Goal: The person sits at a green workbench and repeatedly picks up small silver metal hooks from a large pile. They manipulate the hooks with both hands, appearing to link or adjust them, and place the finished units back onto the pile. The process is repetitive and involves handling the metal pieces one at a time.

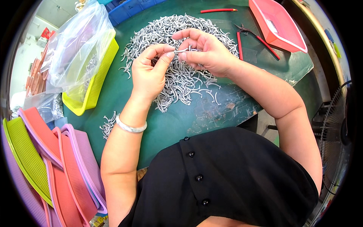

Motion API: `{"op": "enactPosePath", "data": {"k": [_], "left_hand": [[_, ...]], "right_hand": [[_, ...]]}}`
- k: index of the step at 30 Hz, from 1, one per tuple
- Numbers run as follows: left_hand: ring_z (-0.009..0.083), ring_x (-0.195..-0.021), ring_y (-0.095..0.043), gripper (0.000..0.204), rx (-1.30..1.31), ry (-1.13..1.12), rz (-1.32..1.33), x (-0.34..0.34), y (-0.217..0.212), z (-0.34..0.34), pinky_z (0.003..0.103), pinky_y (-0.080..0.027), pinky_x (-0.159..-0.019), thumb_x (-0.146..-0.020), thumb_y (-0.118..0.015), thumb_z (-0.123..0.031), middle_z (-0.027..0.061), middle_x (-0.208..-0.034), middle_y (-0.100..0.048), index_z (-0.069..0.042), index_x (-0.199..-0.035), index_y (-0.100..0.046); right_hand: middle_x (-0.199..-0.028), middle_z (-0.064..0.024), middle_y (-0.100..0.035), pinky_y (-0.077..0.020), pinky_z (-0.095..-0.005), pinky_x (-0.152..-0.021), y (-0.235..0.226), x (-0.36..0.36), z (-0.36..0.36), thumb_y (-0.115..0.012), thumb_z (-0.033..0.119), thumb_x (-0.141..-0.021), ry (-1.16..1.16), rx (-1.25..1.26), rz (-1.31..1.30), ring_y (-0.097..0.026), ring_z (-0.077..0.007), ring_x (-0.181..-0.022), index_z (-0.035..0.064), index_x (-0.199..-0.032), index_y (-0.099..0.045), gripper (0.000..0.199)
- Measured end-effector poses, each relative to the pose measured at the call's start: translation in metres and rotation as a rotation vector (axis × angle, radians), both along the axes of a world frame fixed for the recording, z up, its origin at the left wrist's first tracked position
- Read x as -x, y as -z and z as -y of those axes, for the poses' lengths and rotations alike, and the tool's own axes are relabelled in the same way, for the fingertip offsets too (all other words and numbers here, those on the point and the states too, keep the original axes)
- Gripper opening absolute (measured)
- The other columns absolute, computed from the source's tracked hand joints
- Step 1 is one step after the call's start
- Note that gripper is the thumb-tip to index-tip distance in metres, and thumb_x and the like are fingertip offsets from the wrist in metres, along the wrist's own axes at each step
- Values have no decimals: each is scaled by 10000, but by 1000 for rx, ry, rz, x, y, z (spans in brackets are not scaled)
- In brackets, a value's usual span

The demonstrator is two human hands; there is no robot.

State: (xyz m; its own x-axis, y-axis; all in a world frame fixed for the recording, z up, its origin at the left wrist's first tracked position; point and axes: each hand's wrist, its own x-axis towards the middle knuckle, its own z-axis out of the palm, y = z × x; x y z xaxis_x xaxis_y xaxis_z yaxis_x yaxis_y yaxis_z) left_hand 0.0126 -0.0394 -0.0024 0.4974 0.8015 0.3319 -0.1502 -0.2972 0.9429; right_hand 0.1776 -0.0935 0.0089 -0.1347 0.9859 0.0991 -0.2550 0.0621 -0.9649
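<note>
Over a large heap of small curved grey metal pieces [177, 89], both of my hands are raised close together. Between the thumb and forefinger of my left hand [151, 72] is one end of a small curved metal piece [182, 50]. My right hand [208, 53] pinches the same piece near its other end, with more small grey bits showing by its curled fingers. A pale bangle circles my left wrist. Beside that forearm lies a smaller pile of the same pieces [108, 125].
A yellow-green basket [104, 72] with a clear plastic bag stands left on the green table [166, 138]. Nested coloured baskets [72, 170] fill the lower left. Red-handled pliers [264, 45], a red-handled tool [218, 10] and a pink basket [278, 26] lie at the far right. A fan [336, 128] stands right.
</note>
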Motion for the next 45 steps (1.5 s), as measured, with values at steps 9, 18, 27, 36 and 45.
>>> {"op": "enactPosePath", "data": {"k": [9,18,27,36,45], "left_hand": [[36,-661,-454,85,-603,-63,-142,3,4,-6,175,-371,-581,-801,-584,13,-14,-759,-537,9,-886,-594],[99,-561,-459,100,-484,-94,-136,-2,4,0,222,-370,-499,-732,-635,-8,20,-639,-499,-31,-827,-614],[107,-559,-463,76,-600,-169,-159,-3,-5,5,227,-370,-501,-736,-628,-8,31,-633,-497,-24,-809,-612],[70,-411,-381,104,524,-127,122,-44,-49,-79,202,-264,-343,-779,-604,-104,-2,-579,-462,-47,-749,-522],[101,-378,-353,77,616,-518,310,-83,-93,-232,227,-221,-318,-815,-499,-73,54,-596,-455,-53,-767,-442]], "right_hand": [[-780,-11,-517,-349,-163,-442,-1,0,2,-559,12,-780,30,-30,14,-439,-31,-542,-11,-1155,-409,404],[-802,2,-535,-357,-157,-473,1,2,1,-558,34,-779,18,-40,20,-445,-29,-553,28,-1165,-426,408],[-804,-2,-530,-349,-164,-461,3,-1,3,-587,30,-773,-32,1,7,-451,-36,-552,28,-1160,-421,421],[-758,-12,-542,-303,-167,-426,-1,-4,-3,-571,33,-787,-72,151,-69,-431,-44,-519,36,-1099,-464,329],[-818,-69,-537,-342,-195,-433,-6,-17,-7,-523,-63,-722,-126,145,-144,-459,-78,-542,17,-1131,-408,432]]}}
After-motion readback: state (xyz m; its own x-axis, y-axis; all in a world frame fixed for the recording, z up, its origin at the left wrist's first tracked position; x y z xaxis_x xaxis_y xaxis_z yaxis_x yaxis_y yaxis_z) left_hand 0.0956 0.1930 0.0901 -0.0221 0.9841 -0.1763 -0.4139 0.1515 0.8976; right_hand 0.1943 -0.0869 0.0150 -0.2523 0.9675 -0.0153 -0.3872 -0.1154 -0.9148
